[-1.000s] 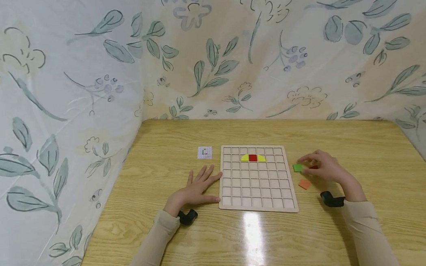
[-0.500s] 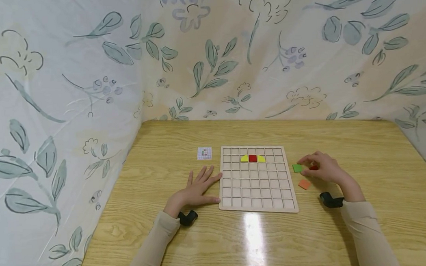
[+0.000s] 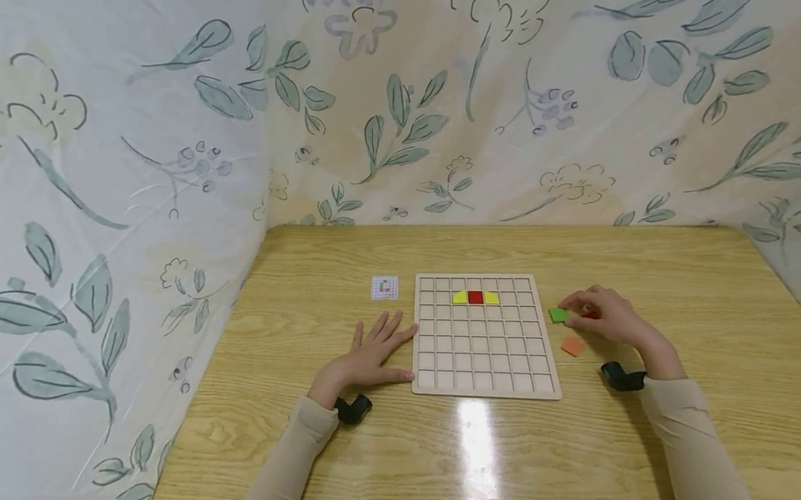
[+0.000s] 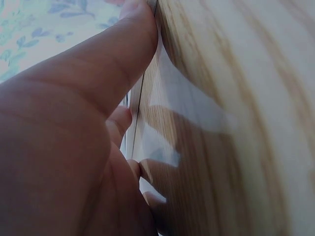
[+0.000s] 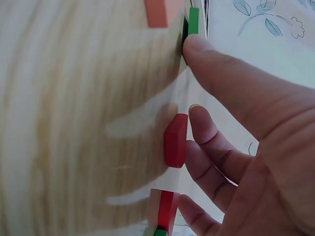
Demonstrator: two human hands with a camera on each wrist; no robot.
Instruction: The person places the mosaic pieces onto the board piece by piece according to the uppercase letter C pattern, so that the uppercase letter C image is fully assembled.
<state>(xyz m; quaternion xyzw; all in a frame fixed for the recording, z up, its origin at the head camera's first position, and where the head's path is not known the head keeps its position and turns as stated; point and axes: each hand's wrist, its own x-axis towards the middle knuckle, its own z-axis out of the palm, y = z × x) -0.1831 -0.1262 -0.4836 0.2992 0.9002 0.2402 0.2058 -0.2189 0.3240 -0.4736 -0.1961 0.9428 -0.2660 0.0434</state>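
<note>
Green tile [image 3: 557,315] pinched btwn R hand [image 3: 613,316] fingers; L hand [image 3: 369,360] fingers spread, touching grid board [image 3: 480,344].

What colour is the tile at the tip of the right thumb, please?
The tile is green; this shows best in the head view.

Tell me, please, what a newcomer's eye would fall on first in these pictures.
Probably the red square between two yellow pieces, in the pale board's second row from the far edge. Next, perhaps, the green tile right of the board, pinched by the right hand, and the left hand spread at the board's left edge.
</note>
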